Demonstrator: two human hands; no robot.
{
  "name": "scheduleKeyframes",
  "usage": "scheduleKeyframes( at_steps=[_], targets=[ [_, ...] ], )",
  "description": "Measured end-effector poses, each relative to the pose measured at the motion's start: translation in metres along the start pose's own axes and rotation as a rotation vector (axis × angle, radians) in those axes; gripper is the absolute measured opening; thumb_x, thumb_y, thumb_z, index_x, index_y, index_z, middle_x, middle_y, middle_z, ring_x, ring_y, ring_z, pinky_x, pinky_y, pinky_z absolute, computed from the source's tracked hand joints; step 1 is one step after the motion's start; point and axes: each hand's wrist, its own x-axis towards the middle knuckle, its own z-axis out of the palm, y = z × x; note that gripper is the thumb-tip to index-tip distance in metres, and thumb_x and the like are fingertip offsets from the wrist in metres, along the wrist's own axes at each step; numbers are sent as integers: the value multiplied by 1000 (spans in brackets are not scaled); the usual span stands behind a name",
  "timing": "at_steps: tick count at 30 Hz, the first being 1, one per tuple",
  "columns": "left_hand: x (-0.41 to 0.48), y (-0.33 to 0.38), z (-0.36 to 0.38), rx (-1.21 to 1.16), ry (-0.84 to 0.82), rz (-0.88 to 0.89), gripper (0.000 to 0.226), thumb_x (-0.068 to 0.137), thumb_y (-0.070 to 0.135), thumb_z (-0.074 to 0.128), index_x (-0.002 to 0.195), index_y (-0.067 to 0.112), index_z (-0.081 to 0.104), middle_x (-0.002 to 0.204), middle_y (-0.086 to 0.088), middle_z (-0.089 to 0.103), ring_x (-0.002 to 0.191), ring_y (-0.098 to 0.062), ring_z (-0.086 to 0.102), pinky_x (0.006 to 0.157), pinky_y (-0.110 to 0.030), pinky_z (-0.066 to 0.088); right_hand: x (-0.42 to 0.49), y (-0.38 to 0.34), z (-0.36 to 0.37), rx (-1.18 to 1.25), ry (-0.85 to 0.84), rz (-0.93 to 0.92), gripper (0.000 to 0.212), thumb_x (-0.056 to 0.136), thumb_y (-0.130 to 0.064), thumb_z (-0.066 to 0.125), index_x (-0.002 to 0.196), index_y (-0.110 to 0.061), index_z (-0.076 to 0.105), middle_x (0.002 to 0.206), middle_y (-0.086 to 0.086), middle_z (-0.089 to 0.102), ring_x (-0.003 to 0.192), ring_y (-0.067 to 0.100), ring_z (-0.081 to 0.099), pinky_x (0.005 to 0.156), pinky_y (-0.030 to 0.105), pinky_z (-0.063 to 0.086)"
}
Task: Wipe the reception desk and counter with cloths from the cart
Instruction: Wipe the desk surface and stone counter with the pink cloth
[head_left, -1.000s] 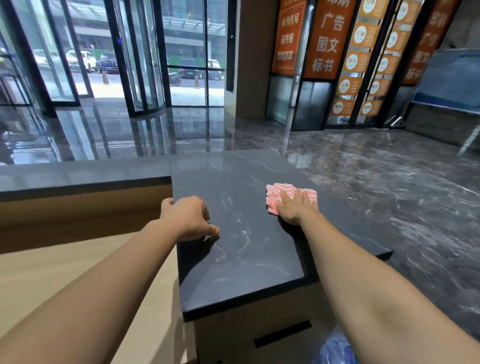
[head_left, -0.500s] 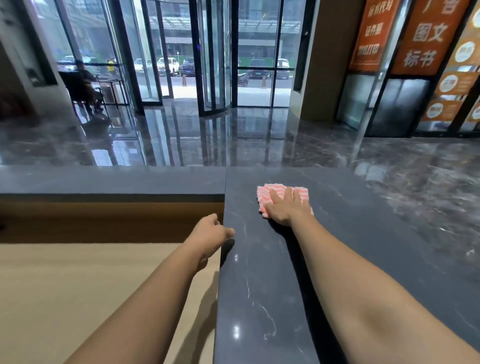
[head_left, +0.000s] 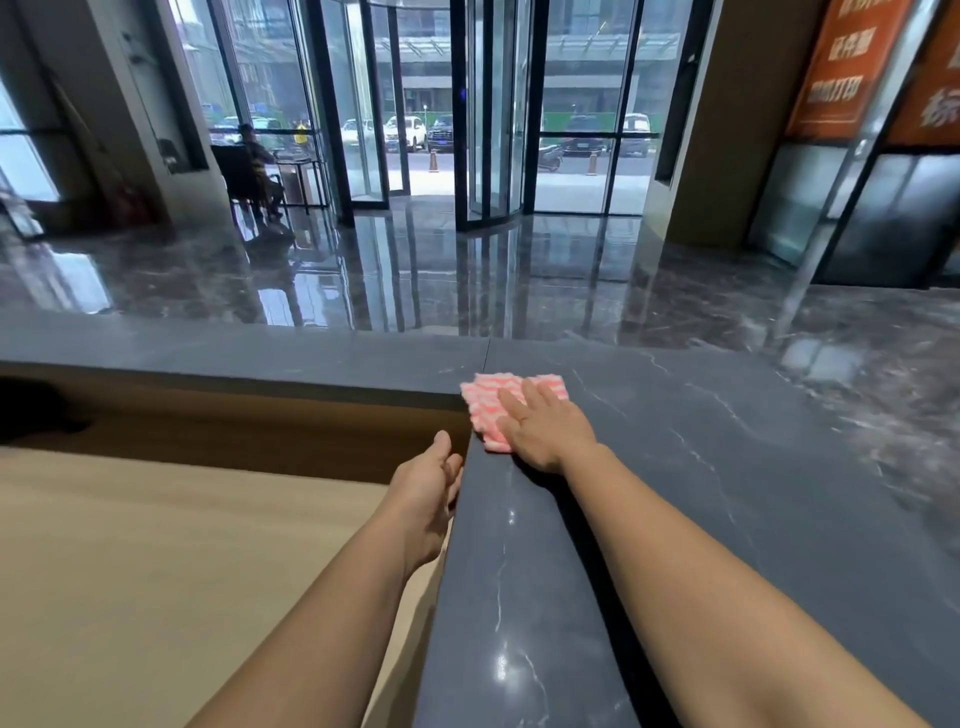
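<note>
Head view showed the right hand (head_left: 545, 428) lying flat on the pink-and-white striped cloth (head_left: 485, 397), fingers straight and slightly spread, pressing it down rather than pinching it. The cloth lay on the dark marble counter (head_left: 727, 467), partly under the palm, its far part showing beyond the fingertips. Its left border sat right at the counter's inner edge, close to the seam where two slabs met.

Just left of that hand and nearer the person, the left hand (head_left: 423, 499) hung loose and held nothing, fingers relaxed alongside the counter's side. Whether it touched the stone could not be told. Lower and further left lay the pale wooden desk (head_left: 156, 571).

Since nothing clamped the cloth, a stroke leftward would probably carry it over the edge onto the desk below. A quick stroke might let the palm slide across the fabric and bunch it, leaving streaks. The corner by the seam looked easy to skip.

Counted: one cloth, two hands, one counter of two slabs, one desk surface, and one seated person (head_left: 254, 156) far beyond the grip by the glass doors (head_left: 488, 130). No cart was in view.
</note>
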Motion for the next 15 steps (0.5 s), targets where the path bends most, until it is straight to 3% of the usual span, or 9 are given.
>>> scheduleKeyframes(
  at_steps=[1,2,4,5,6,8,11,13,15],
  targets=[
    [2,-3,-2,28,4,-2,40,102,40,39,130,16,53,138,2,53,118,-20,57,91,-35,47,-2,17,-2,7,4,41,55,105,-39,17,157,-27,5,164,7,-5,151,24,-5,121,41,4],
    [-1,-3,-1,55,-4,-15,29,101,43,39,109,23,59,126,7,58,106,-19,61,83,-35,48,-5,35,-4,9,10,87,55,105,-40,18,157,-28,5,164,7,-5,151,24,-3,121,41,4],
    [-3,-5,-1,88,8,-47,31,99,48,38,80,27,50,96,10,64,79,-15,59,69,-33,47,-12,72,-7,7,20,185,56,104,-42,20,157,-28,6,164,6,-3,151,24,0,120,42,7],
    [1,-7,-3,93,9,-44,32,99,49,38,83,26,53,91,10,66,78,-15,58,67,-33,46,-15,89,-9,8,21,233,57,104,-42,20,157,-28,6,164,6,-3,151,24,0,120,43,8],
    [-2,-7,-2,86,6,-43,34,99,49,37,99,24,59,100,7,69,84,-16,59,67,-33,46,-18,103,-9,16,22,278,57,103,-43,20,157,-29,6,164,6,-3,151,24,1,121,43,7],
    [-7,-8,0,69,-1,-51,54,101,48,36,142,14,43,138,0,54,101,-18,58,71,-34,49,-24,118,-10,34,26,343,58,102,-44,21,156,-30,6,164,5,-3,151,25,0,121,45,6],
    [-9,-8,0,63,-20,-46,63,101,50,32,152,14,24,153,-1,36,128,-23,48,83,-36,46,-29,110,-11,64,3,387,58,102,-42,18,156,-31,1,164,6,-9,151,26,-6,121,46,0],
    [-11,-9,2,74,-14,-34,61,101,50,31,151,16,27,149,-1,42,116,-22,56,81,-36,47,-33,92,-11,74,-13,377,58,102,-40,16,156,-31,-2,163,7,-13,150,27,-10,120,47,-3],
    [-11,-10,2,88,8,-1,48,100,51,32,138,24,43,124,0,60,82,-15,59,74,-32,48,-39,69,-8,61,-21,334,57,102,-40,14,156,-30,-5,162,8,-16,150,28,-12,121,47,-4]
  ],
)
